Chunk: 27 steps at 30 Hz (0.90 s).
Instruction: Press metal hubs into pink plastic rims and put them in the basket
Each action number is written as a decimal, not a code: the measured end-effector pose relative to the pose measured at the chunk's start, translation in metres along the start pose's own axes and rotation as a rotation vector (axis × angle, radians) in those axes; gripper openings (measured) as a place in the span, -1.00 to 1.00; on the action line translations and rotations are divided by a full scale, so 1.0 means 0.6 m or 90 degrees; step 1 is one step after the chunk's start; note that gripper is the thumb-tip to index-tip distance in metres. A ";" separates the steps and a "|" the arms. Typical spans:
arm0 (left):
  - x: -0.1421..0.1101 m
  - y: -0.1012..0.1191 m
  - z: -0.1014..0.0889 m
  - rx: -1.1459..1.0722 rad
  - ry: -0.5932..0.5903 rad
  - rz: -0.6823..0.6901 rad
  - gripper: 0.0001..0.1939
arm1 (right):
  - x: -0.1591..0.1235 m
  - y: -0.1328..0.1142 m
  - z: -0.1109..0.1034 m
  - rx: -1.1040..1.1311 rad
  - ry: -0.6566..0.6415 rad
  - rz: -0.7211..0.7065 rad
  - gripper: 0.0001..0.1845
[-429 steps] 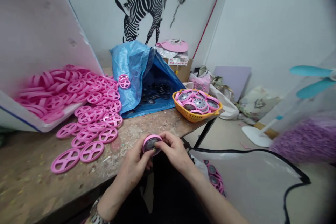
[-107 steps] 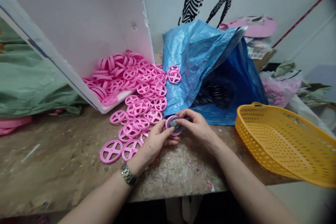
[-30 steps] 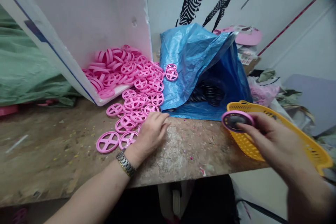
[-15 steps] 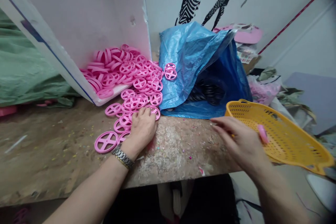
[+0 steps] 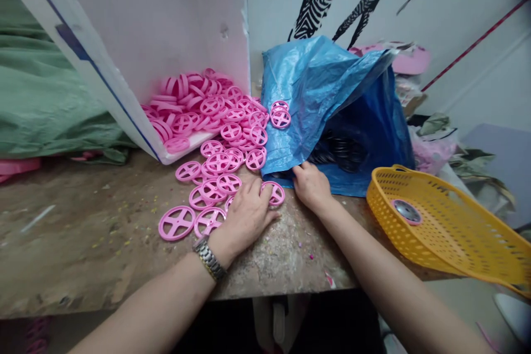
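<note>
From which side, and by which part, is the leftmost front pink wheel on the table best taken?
The pink wheel is probably best pinched by its left rim, coming from the left: it lies flat, the next wheel sits close on its right, and openings between spokes leave room for a fingertip.

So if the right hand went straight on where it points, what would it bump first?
Most likely the blue bag: the right hand is at its lower front edge, though whether they touch isn't clear.
</note>
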State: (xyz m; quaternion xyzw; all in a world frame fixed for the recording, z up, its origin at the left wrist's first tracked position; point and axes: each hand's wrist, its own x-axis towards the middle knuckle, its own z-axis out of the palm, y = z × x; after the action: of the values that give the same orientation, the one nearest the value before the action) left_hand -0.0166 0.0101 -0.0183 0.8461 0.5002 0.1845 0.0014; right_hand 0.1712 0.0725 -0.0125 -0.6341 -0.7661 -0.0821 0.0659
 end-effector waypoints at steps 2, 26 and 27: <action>0.002 -0.002 0.004 0.006 0.017 -0.013 -0.50 | 0.014 -0.004 0.006 -0.009 0.014 -0.001 -0.66; 0.013 0.003 0.003 -0.411 0.107 0.078 -0.64 | -0.055 0.029 0.006 1.036 -0.062 0.203 -0.60; 0.013 0.003 0.004 -0.437 0.105 0.070 -0.66 | -0.057 0.027 0.007 1.057 -0.080 0.206 -0.59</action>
State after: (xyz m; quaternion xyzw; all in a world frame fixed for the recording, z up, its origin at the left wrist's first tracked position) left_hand -0.0111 0.0161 -0.0177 0.8044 0.3611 0.4090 0.2349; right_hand 0.1936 0.0436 -0.0228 -0.4852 -0.4796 0.5529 0.4784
